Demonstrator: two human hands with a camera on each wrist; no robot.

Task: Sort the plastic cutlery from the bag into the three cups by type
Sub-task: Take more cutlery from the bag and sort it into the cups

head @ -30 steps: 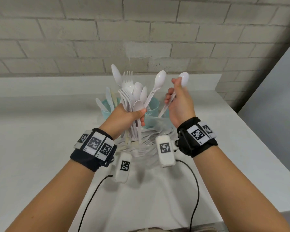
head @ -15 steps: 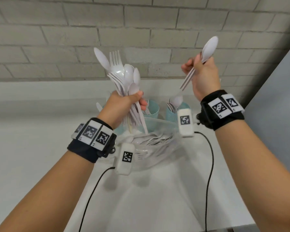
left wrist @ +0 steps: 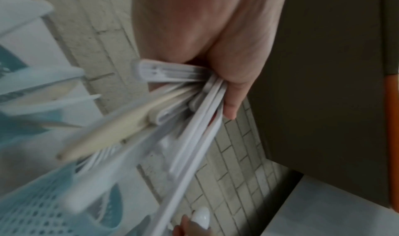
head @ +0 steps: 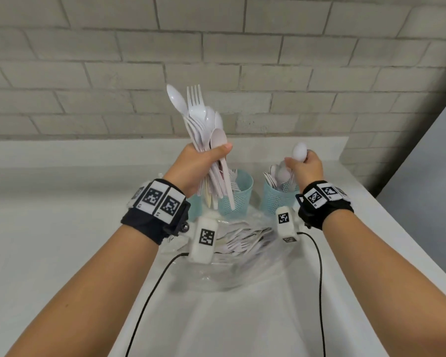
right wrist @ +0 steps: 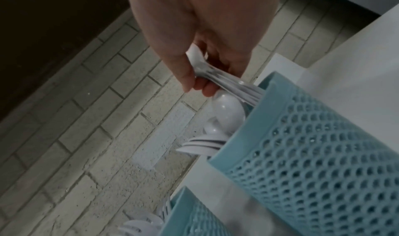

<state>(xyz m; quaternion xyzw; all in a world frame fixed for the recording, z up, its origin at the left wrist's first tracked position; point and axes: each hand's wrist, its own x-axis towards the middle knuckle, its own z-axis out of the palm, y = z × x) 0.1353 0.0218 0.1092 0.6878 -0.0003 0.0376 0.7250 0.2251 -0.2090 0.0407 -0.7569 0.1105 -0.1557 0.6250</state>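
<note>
While her left hand [head: 204,161] clutches the mixed bundle [head: 204,132], right hand [head: 305,166], pinching spoons [head: 299,152], should lower them handles-first into the right cup [head: 276,199].

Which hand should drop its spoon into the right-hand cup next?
Right. The right hand already pinches a spoon directly over the right cup, handle inside; the left hand grips a mixed bundle.

Bundle of cutlery [head: 204,130]: white spoons and forks, upright in a fist, heads up.
Spoon [head: 299,152]: white, handle down into the right cup [head: 278,199].
Middle cup [head: 238,199]: teal mesh, forks inside.
Bag [head: 242,253]: clear, cutlery inside, lying before the cups.
</note>
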